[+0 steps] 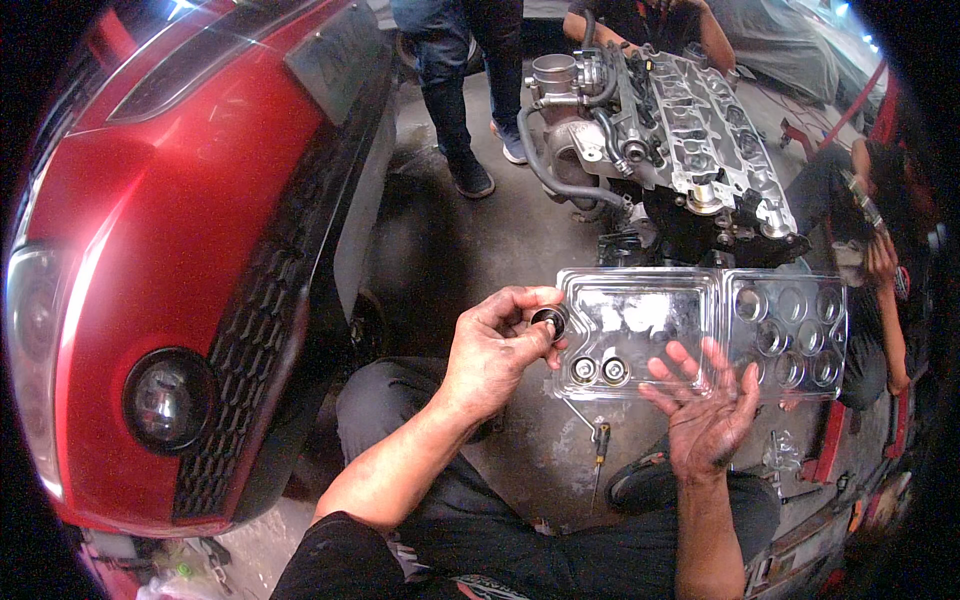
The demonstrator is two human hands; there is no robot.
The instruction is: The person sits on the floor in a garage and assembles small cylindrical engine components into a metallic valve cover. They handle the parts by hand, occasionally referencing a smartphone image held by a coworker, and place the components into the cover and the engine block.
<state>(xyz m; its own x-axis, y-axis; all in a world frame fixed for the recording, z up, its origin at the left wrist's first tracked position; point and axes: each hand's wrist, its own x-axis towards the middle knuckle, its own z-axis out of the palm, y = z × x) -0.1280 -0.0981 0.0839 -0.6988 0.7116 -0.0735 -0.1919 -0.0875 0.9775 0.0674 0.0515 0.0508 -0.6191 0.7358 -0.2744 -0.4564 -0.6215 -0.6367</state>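
Note:
Between the fingertips of my left hand (490,350) is a small round metal cup, which looks like a valve tappet (549,319). It is held just beside the left edge of a clear plastic clamshell tray (655,330), which lies open. Two similar round metal tappets (599,371) sit side by side in the tray's lower left corner. Round moulded pockets (790,335) fill the tray's right half. My right hand (710,420) is palm up with fingers spread at the tray's near edge, holding nothing. Whether it touches the tray I cannot tell.
Beyond the tray stands an engine (670,130) with its top exposed. A red car's front (180,250) takes up the left side. A screwdriver (600,455) lies on the floor near my knees. One person stands behind; others are at the back and right.

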